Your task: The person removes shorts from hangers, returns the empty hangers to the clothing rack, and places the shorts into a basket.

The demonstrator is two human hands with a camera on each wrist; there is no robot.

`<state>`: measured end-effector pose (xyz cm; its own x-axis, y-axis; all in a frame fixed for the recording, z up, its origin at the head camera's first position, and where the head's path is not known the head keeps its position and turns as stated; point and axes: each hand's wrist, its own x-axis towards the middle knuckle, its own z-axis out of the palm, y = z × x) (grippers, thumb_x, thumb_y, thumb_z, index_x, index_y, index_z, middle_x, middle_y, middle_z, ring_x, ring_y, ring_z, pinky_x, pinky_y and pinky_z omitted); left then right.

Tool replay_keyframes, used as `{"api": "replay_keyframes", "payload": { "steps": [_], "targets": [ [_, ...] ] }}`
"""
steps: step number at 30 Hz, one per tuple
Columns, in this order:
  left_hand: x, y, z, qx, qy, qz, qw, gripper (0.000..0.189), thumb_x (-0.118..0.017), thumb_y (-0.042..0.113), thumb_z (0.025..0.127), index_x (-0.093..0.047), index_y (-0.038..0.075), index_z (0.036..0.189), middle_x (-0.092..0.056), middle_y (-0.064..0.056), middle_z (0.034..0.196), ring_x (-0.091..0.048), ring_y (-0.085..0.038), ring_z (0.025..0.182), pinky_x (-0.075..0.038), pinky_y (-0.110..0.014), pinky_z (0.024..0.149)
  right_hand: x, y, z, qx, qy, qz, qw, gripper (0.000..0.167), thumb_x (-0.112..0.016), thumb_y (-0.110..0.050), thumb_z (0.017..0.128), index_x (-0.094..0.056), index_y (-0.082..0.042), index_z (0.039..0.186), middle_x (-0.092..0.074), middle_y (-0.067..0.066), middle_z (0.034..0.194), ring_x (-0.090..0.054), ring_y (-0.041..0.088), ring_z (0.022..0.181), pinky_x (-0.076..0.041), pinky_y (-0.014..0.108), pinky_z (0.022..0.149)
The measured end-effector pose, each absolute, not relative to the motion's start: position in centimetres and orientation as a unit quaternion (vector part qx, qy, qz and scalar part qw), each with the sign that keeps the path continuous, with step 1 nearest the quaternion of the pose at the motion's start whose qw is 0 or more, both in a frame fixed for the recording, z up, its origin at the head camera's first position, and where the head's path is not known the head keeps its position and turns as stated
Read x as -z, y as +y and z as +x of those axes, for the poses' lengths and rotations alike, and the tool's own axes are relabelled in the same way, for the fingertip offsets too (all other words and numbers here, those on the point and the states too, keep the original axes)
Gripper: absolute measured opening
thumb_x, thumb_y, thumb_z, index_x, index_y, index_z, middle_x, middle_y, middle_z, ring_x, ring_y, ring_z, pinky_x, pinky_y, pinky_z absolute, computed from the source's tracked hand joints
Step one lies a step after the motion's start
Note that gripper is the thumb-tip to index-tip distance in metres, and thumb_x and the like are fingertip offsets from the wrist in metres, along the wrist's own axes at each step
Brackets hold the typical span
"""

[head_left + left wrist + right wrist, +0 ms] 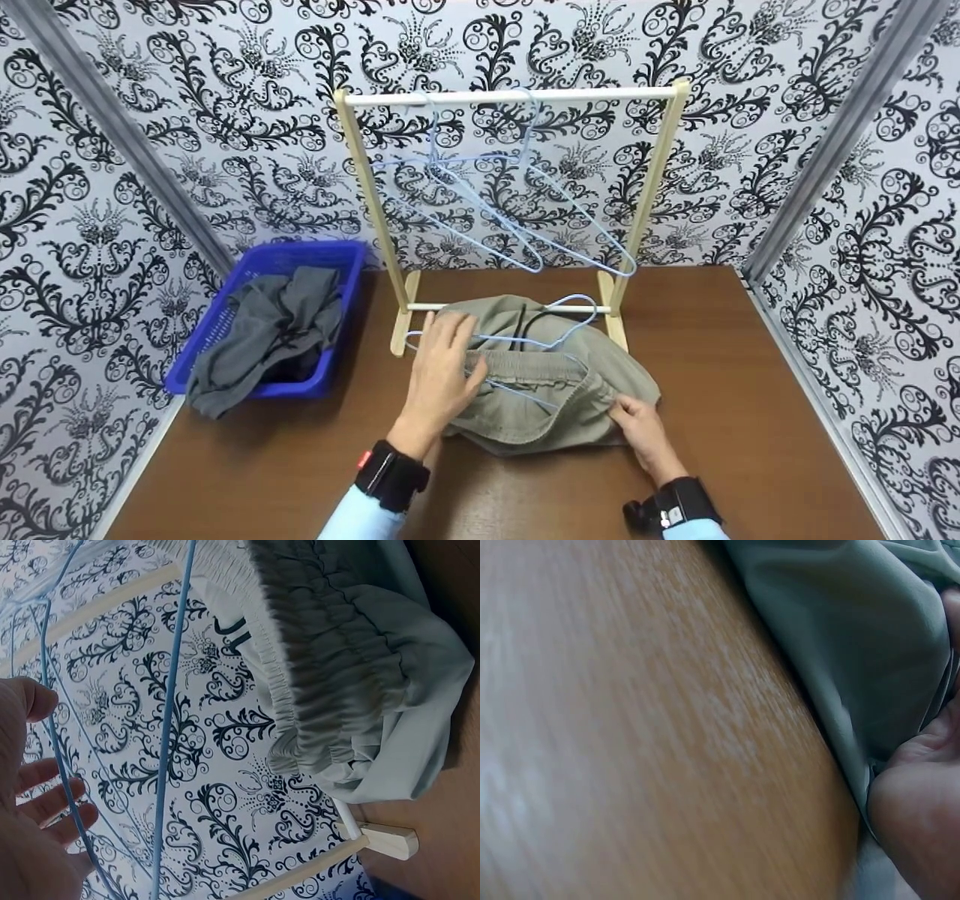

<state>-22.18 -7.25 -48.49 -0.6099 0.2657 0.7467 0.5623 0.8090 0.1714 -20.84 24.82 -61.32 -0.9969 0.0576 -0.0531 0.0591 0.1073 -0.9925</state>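
Grey-green pants (630,375) with a gathered elastic waistband (525,365) and dark drawstrings lie on the table, waist opening toward me. A light blue wire hanger (577,297) lies across them, its hook to the back right and its lower wire running inside the opening. My left hand (442,367) is at the hanger's left end, fingers loosely extended; in the left wrist view the hanger wire (166,720) passes beside the waistband. At the right side of the waist, my right hand (641,431) pinches the fabric between thumb and fingers.
Behind the pants stands a wooden rack (660,172) with a white rail (600,94) carrying two blue wire hangers (480,202). To the left is a blue basket (304,388) with dark grey clothing (277,322) spilling over its front rim. Patterned walls (885,300) enclose the brown table (750,420).
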Motion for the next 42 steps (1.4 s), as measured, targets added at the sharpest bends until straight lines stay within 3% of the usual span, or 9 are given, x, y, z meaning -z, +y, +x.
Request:
{"api": "replay_keyframes", "payload": {
  "steps": [12,22,31,38,42],
  "targets": [
    [48.6,-6.1,-22.3,0.142,-0.890,-0.257,0.348,0.049,-0.076,0.022,0.084,-0.066,0.008,0.131,-0.066,-0.011,0.128,-0.061,-0.032,0.115,-0.044,-0.052,0.103,61.2,24.9,-20.5,0.661,0.750,0.023,-0.002,0.033,-0.059,0.005,0.095,-0.042,0.001,0.067,-0.039,-0.004,0.063,-0.041,0.008,0.061,-0.035,0.020,0.061],
    [48.7,-5.3,-22.2,0.146,-0.888,-0.252,0.356,0.038,-0.075,0.025,0.091,-0.069,0.015,0.127,-0.068,-0.004,0.114,-0.062,-0.028,0.102,-0.041,-0.047,0.089,61.2,24.9,-20.6,0.657,0.753,0.024,-0.004,0.034,-0.060,0.002,0.097,-0.046,-0.002,0.067,-0.045,-0.003,0.067,-0.047,0.009,0.065,-0.038,0.021,0.064],
    [49.1,-4.8,-22.2,0.193,-0.886,-0.228,0.356,0.016,-0.068,0.029,0.099,-0.074,0.015,0.105,-0.065,-0.003,0.093,-0.055,-0.025,0.089,-0.034,-0.046,0.080,61.2,24.9,-20.8,0.653,0.757,0.034,0.000,0.029,-0.062,0.001,0.099,-0.052,0.006,0.072,-0.048,-0.002,0.070,-0.047,0.009,0.068,-0.038,0.021,0.066],
    [49.0,-4.6,-22.1,0.203,-0.886,-0.213,0.357,0.020,-0.069,0.028,0.099,-0.066,0.015,0.084,-0.055,-0.002,0.083,-0.049,-0.024,0.080,-0.032,-0.045,0.076,61.0,24.9,-20.7,0.649,0.760,0.027,0.004,0.026,-0.062,0.000,0.099,-0.057,0.007,0.075,-0.055,-0.001,0.078,-0.050,0.009,0.074,-0.041,0.021,0.071],
    [49.1,-4.6,-22.0,0.205,-0.882,-0.210,0.368,0.024,-0.069,0.027,0.098,-0.062,0.015,0.079,-0.051,-0.001,0.080,-0.048,-0.023,0.078,-0.030,-0.044,0.075,61.0,25.1,-20.5,0.667,0.745,0.018,0.023,0.018,-0.058,-0.002,0.102,-0.070,0.012,0.101,-0.070,0.006,0.098,-0.061,0.004,0.087,-0.048,0.018,0.082]
  ]
}}
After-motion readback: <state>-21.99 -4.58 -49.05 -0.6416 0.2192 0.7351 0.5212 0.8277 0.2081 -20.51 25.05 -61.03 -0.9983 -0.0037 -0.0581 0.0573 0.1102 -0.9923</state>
